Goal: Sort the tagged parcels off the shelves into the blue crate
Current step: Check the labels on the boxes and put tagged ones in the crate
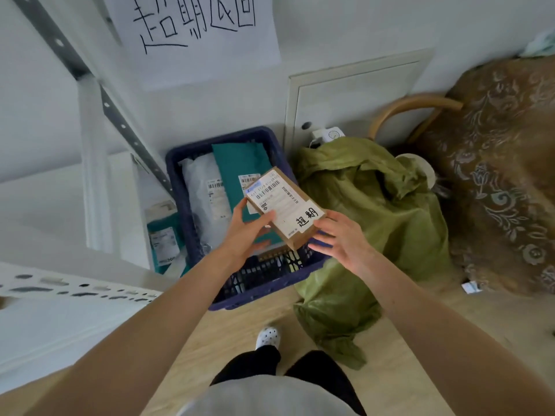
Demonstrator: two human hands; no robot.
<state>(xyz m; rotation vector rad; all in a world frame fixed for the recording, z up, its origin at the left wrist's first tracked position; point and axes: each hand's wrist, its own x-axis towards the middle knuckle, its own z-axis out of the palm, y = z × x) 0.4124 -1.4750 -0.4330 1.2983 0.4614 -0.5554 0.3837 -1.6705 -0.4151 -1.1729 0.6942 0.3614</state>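
While I am holding the cardboard parcel (285, 205) over the near end of the blue crate (180, 187), I am weighing up how it will handle. My left hand (246, 226) is gripping its left long edge, thumb lying on the printed shipping label and fingers curling underneath. My right hand (342, 238) is staying loose and fairly flat, its fingers spreading out to prop the near corner by the handwritten tag, not closing round it.

I am taking it for a small, stiff carton, light enough for one hand, with firm edges that will not buckle; the label's face is probably slick, so I am trusting the bare cardboard sides for grip. What is inside I cannot tell, so I am thinking of lowering it, not dropping it.

Below it, a white poly mailer (204, 190) and a teal mailer (237, 157) are already lying in the crate, soft enough to cushion it. Another teal parcel (163, 238) is sitting on the low shelf to the left, and a green sack (375, 199) is slumping just beside the crate on the right.
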